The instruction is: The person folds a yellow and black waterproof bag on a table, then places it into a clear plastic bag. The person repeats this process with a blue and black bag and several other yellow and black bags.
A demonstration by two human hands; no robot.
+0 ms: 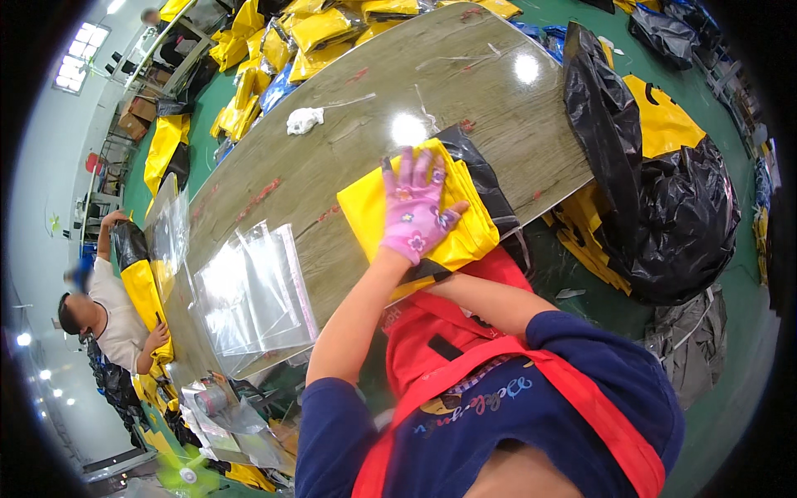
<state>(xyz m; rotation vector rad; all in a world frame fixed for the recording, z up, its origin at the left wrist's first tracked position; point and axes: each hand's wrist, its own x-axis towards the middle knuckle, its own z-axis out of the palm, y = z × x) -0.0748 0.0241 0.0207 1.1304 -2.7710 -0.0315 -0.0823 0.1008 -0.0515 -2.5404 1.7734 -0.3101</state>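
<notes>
My left hand (pixel 413 207), in a pink flowered glove with bare fingertips, lies flat on a folded yellow plastic sheet (pixel 365 203). Its fingers are stretched out and a little apart. The bundle sits at the near edge of the table (pixel 332 158), with a black part (pixel 477 162) of it showing along the right and underneath. From the right my other forearm (pixel 490 299) reaches in below the near edge of the bundle. The bundle and my left wrist hide my right hand, so its fingers cannot be seen.
Clear plastic bags (pixel 253 290) are stacked left on the table, beyond them a crumpled white scrap (pixel 305 121). Yellow packages (pixel 324 33) pile up past the far edge. Black and yellow sheeting (pixel 677 216) bulges at right. A co-worker (pixel 116 307) handles yellow-black sheeting at left.
</notes>
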